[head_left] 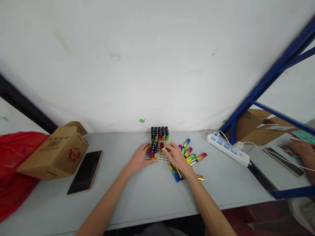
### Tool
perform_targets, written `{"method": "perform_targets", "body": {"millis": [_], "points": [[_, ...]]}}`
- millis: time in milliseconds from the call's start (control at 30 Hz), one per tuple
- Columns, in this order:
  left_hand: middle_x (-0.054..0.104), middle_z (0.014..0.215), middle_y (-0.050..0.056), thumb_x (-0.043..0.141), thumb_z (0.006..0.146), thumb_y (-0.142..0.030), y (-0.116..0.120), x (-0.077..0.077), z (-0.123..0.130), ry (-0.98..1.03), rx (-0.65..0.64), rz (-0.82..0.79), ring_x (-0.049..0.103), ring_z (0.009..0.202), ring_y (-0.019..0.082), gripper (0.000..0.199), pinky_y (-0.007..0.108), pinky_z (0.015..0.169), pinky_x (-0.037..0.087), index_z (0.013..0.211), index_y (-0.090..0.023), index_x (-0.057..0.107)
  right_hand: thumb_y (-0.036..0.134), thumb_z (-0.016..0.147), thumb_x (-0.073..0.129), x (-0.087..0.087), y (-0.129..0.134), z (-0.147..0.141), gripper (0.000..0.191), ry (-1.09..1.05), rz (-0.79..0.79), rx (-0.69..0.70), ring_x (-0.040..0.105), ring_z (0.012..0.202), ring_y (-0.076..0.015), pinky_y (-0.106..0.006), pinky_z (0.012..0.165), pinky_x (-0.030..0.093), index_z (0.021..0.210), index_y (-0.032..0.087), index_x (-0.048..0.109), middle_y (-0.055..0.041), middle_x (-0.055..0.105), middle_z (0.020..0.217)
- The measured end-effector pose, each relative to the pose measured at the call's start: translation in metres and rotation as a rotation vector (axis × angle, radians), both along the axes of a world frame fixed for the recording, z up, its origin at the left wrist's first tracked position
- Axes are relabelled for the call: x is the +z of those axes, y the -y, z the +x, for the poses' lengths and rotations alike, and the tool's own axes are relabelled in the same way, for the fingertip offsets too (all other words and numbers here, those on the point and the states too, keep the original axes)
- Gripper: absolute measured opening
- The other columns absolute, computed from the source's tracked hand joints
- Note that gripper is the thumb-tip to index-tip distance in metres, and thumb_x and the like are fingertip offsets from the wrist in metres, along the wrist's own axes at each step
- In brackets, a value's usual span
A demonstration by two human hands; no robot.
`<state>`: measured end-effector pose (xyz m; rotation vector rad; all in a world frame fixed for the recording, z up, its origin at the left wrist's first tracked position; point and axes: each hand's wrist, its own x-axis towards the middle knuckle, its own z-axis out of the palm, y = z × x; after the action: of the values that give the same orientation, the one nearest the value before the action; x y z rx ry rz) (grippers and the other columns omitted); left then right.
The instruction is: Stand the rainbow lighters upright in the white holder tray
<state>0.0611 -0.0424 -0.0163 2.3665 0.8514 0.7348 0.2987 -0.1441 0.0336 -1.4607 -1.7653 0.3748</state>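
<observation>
A pale tray (162, 157) with round-cornered slots lies on the table, its left part filled with upright black-topped lighters (154, 149). My left hand (141, 158) grips the tray's left side, thumb at the front edge and fingers behind. Over the slots on the right, my right hand (176, 155) pinches a lighter with a green shine (164, 148), mostly hidden by the fingers. Directly behind stands a full block of lighters (159, 133) in rows. Loose shiny multicoloured lighters (191, 158) lie scattered beside and beneath my right forearm.
To the left are a cardboard box (55, 152), a red plastic bag (18, 164) and a dark tablet-like device (85, 172). A white power strip (227, 149) with cables lies right, near a blue metal frame (265, 77). Beyond it, another person's hand (301, 147) rests over small items.
</observation>
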Motion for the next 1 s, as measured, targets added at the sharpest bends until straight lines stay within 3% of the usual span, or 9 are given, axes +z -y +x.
{"method": "perform_targets", "body": {"millis": [100,167,400,533,633,767,900,1000], "points": [[0.063,0.153,0.015,0.087,0.083,-0.06,0.0,-0.001,-0.001,-0.005,0.001,0.004,0.06,0.142,0.036,0.076,0.053,0.125,0.048,0.145,-0.022,0.063,0.059,0.111,0.047,-0.006,-0.001,0.003,0.051,0.032,-0.034,-0.073,0.062,0.075,-0.0221,-0.034,0.077,0.048,0.074,0.025,0.058,-0.004,0.063,0.077],[0.062,0.154,0.015,0.087,0.083,-0.06,0.001,-0.001,-0.001,-0.009,0.006,0.008,0.06,0.142,0.035,0.076,0.052,0.125,0.048,0.144,-0.021,0.064,0.058,0.111,0.048,-0.01,-0.002,0.004,0.048,0.002,-0.049,-0.109,0.063,0.07,-0.022,-0.033,0.073,0.047,0.078,0.026,0.059,-0.0024,0.064,0.072],[0.062,0.154,0.015,0.088,0.082,-0.059,0.001,-0.003,0.0,0.007,0.012,0.003,0.059,0.143,0.035,0.077,0.053,0.126,0.047,0.145,-0.022,0.064,0.048,0.115,0.042,-0.02,-0.004,-0.002,0.038,0.117,-0.107,-0.073,0.071,0.079,-0.0237,-0.031,0.072,0.047,0.1,0.025,0.067,-0.0068,0.076,0.09],[0.063,0.152,0.015,0.087,0.083,-0.059,0.001,-0.002,0.0,0.007,-0.004,0.006,0.06,0.141,0.035,0.075,0.053,0.125,0.047,0.144,-0.022,0.064,0.043,0.113,0.054,-0.009,-0.01,-0.016,0.028,0.394,-0.171,-0.2,0.073,0.081,-0.0245,-0.032,0.074,0.045,0.105,0.024,0.072,-0.0114,0.079,0.098],[0.064,0.151,0.015,0.086,0.084,-0.058,0.001,-0.001,0.0,0.001,-0.001,0.01,0.061,0.14,0.035,0.073,0.052,0.125,0.048,0.142,-0.021,0.065,0.045,0.111,0.057,0.006,-0.009,-0.019,0.034,0.493,-0.214,-0.253,0.073,0.079,-0.0254,-0.034,0.076,0.045,0.093,0.021,0.074,-0.0144,0.079,0.093],[0.063,0.152,0.015,0.085,0.084,-0.06,0.0,-0.002,0.001,0.002,0.009,0.014,0.06,0.141,0.035,0.073,0.051,0.125,0.048,0.141,-0.02,0.065,0.046,0.112,0.053,0.014,0.022,-0.002,0.038,0.379,-0.149,-0.202,0.07,0.079,-0.0245,-0.033,0.073,0.043,0.086,0.023,0.069,-0.0105,0.076,0.088],[0.063,0.152,0.015,0.086,0.082,-0.063,-0.002,-0.004,0.001,-0.011,0.017,0.008,0.06,0.142,0.035,0.075,0.051,0.125,0.048,0.14,-0.02,0.066,0.037,0.109,0.056,0.0,0.074,0.016,0.024,0.203,-0.17,-0.239,0.068,0.077,-0.0253,-0.035,0.071,0.045,0.093,0.024,0.067,-0.0064,0.073,0.083],[0.064,0.151,0.015,0.086,0.081,-0.064,-0.004,-0.007,0.002,-0.013,0.016,0.016,0.06,0.142,0.036,0.077,0.051,0.125,0.047,0.14,-0.019,0.066,0.035,0.103,0.066,-0.014,0.099,0.011,0.013,0.182,-0.213,-0.314,0.069,0.079,-0.0269,-0.036,0.071,0.048,0.095,0.025,0.068,-0.0075,0.073,0.091]]}}
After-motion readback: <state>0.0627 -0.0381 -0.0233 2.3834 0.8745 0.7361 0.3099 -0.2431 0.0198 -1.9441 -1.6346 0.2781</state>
